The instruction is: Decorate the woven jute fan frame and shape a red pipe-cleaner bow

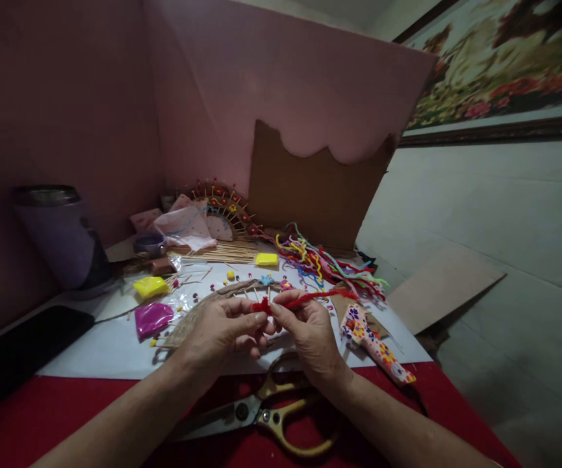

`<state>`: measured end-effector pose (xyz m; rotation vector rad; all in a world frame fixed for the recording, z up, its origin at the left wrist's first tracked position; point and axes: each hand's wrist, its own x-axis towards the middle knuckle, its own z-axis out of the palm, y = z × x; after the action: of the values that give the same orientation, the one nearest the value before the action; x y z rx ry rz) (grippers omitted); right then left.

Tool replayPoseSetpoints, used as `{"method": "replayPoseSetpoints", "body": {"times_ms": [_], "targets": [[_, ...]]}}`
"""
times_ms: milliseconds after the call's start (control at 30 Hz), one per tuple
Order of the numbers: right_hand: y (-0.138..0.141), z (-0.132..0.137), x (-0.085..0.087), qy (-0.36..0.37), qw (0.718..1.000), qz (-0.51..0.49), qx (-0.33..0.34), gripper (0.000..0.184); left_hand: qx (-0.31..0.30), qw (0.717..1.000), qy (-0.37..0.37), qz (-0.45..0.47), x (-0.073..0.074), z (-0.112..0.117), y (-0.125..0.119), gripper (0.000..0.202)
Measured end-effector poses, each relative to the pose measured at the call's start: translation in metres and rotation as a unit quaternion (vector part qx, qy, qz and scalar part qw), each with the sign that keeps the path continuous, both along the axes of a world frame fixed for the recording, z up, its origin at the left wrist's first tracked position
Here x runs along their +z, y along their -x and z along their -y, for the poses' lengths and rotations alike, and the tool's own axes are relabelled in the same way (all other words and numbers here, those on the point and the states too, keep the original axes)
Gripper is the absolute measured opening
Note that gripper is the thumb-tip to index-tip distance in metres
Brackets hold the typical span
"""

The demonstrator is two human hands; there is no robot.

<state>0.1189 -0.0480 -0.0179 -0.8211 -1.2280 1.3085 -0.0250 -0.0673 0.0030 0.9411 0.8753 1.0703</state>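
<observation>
A red pipe cleaner (317,296) runs between my two hands, its left end bent into a small looped shape and its loose end trailing to the right. My left hand (229,325) pinches the bent part between thumb and fingertips. Close beside it, my right hand (310,328) is closed on the same pipe cleaner. Behind and beneath the hands lies a curved brown fan-like frame (197,318) with sticks and small coloured flowers; my hands hide part of it. Large yellow-handled scissors (261,409) rest on the red cloth below my wrists.
A bundle of coloured pipe cleaners (329,263) lies behind, right of a yellow clay block (266,259). At right is a flower-patterned glue gun (375,344). Yellow (151,286) and magenta packets (154,320), a purple tumbler (63,240) and a black phone-like slab (27,351) are left. Cut cardboard (310,188) stands behind.
</observation>
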Motion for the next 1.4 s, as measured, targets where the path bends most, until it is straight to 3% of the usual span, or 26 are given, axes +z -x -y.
{"method": "replayPoseSetpoints", "body": {"times_ms": [300, 633, 900, 1400], "targets": [[0.0028, 0.0029, 0.0024, -0.008, 1.000, -0.016, -0.013, 0.022, 0.024, 1.000, 0.013, 0.006, -0.0006, 0.0007, 0.0008, 0.021], [0.0039, 0.0066, 0.0029, -0.001, 1.000, -0.015, -0.009, 0.023, 0.008, 1.000, 0.008, 0.012, -0.0004, 0.0002, 0.0015, 0.021], [0.0002, 0.0049, 0.0069, -0.026, 0.998, 0.003, -0.051, 0.021, 0.031, 0.999, -0.005, 0.027, 0.0002, -0.0003, 0.0052, 0.028], [0.0023, 0.0066, 0.0040, -0.011, 1.000, 0.007, -0.012, 0.022, 0.023, 1.000, 0.000, -0.021, 0.0031, 0.0020, -0.0009, 0.023]]}}
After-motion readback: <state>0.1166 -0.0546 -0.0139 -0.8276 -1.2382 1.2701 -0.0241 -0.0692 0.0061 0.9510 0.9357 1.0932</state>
